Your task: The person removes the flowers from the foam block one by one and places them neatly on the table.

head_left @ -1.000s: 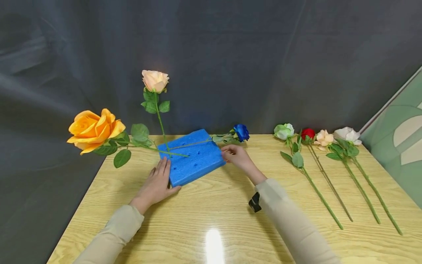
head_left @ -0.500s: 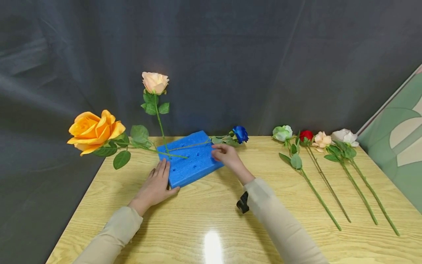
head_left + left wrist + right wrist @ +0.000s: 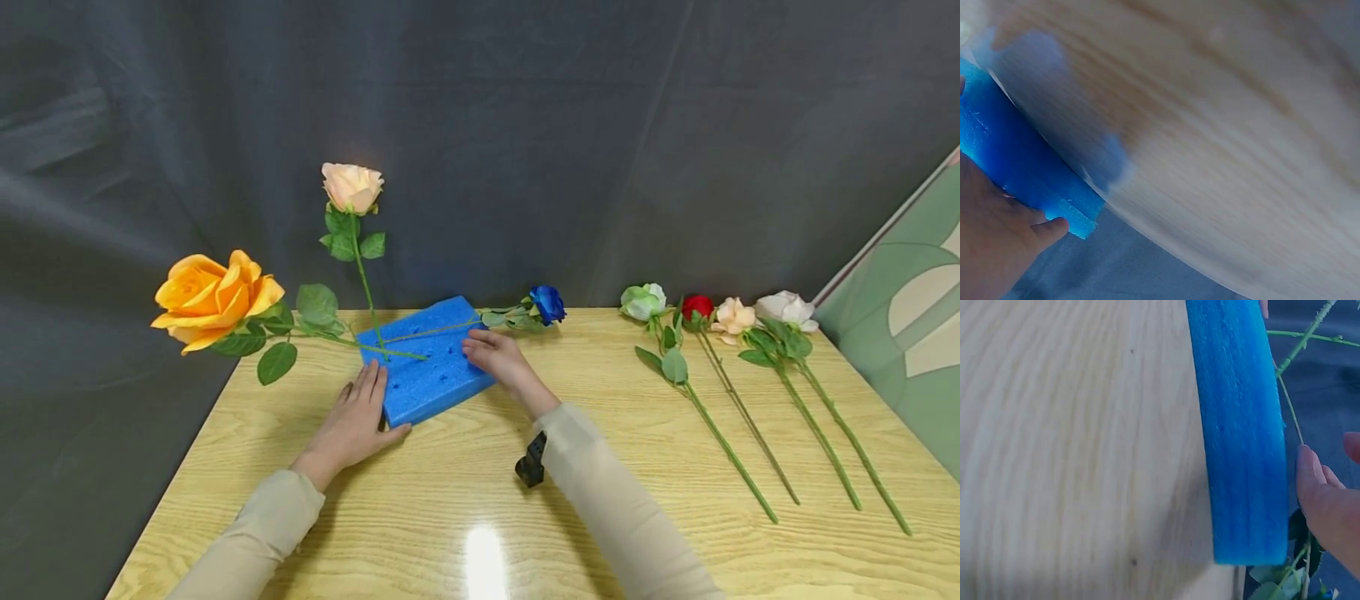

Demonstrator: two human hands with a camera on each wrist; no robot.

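A blue foam block (image 3: pixel 420 392) with several small holes in its top lies on the table. Against its left edge rests my left hand (image 3: pixel 356 425), fingers straight and thumb along the front side. My right hand (image 3: pixel 502 362) is over the block's right part, thumb and fingers extended, close to the thin stem of a blue rose (image 3: pixel 547 305). That rose lies across the block's back; in the right wrist view its stem passes behind my fingertips (image 3: pixel 1305 464), and contact is unclear. A pale peach rose (image 3: pixel 352 188) stands in the block. An orange rose (image 3: pixel 217 296) leans left, its stem over the block.
On the right of the wooden table (image 3: pixel 420 517) lie a white-green rose (image 3: pixel 643 302), a red rose (image 3: pixel 697 307), a peach flower (image 3: pixel 733 320) and a white rose (image 3: pixel 787 310), stems toward the front. A dark curtain (image 3: pixel 480 150) hangs behind.
My right hand has moved left from the block's right edge to over its top, its fingers straightening. The left hand, the block and the flowers stay about where they were.
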